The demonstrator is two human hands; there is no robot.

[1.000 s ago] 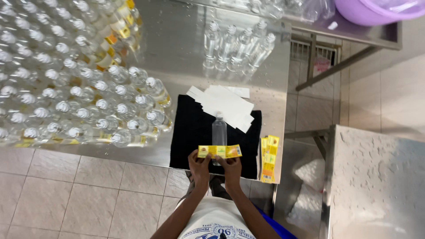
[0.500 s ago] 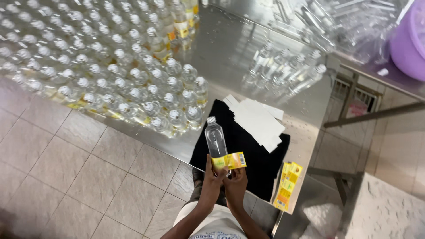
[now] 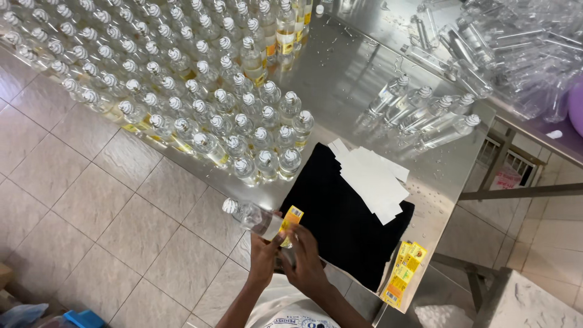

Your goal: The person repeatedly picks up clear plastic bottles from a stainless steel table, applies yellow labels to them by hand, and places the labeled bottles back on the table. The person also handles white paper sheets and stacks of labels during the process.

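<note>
A: Clear plastic bottle with ribbed white cap (image 3: 252, 217) lies tilted across both hands, over the table edge. Left hand (image 3: 264, 258) grips its body; right hand (image 3: 303, 255) presses the glossy yellow label (image 3: 289, 220) on.

B: Risk?

A: Slick curved wall, so the label could skew or wrinkle. Black cloth (image 3: 340, 225), white backing strips (image 3: 373, 182) alongside.

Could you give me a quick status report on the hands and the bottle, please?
Left hand and right hand both gripping the clear bottle, tilted sideways. Yellow label against it. Black cloth beside; nothing blocking.
</note>
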